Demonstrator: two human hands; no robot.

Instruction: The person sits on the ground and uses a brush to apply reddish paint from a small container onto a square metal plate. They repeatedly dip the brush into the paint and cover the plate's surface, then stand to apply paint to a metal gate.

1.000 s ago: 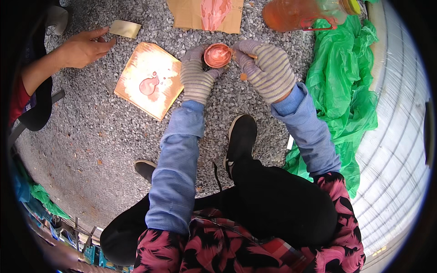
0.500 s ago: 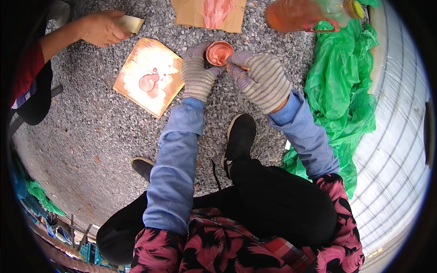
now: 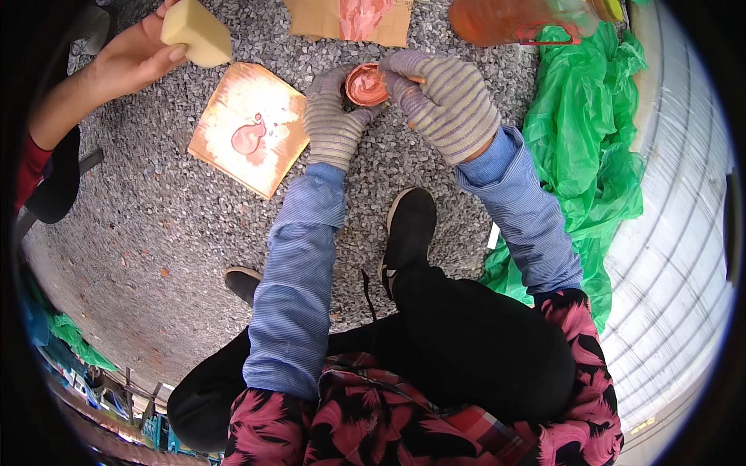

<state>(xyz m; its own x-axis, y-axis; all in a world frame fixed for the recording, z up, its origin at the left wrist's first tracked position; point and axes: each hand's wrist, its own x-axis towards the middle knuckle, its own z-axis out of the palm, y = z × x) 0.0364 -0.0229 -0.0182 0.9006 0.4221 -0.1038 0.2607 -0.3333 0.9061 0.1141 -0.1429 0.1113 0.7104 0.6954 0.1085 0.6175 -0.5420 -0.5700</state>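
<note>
My left hand, in a striped knit glove, is closed round the side of a small round cup of glossy salmon-pink paste. At the cup's right rim is my right hand, gloved the same way, its fingers pinched together. A bit of a thin, orange-brown stick shows between them; its far end is hidden. Left of my left hand lies a square board with a pale, splashed surface and a pink puddle. Another person's hand holds up a cream-coloured block at the upper left.
Brown cardboard with a pink smear lies beyond the cup. A clear jug of orange-red liquid stands at the far right. Crumpled green plastic runs beside a white ribbed sheet. Grey gravel covers the ground; my shoe rests on it.
The other person's hand has turned and raised the cream block, showing more of it. My right hand has shifted slightly up at the cup's rim. My left hand keeps its hold.
</note>
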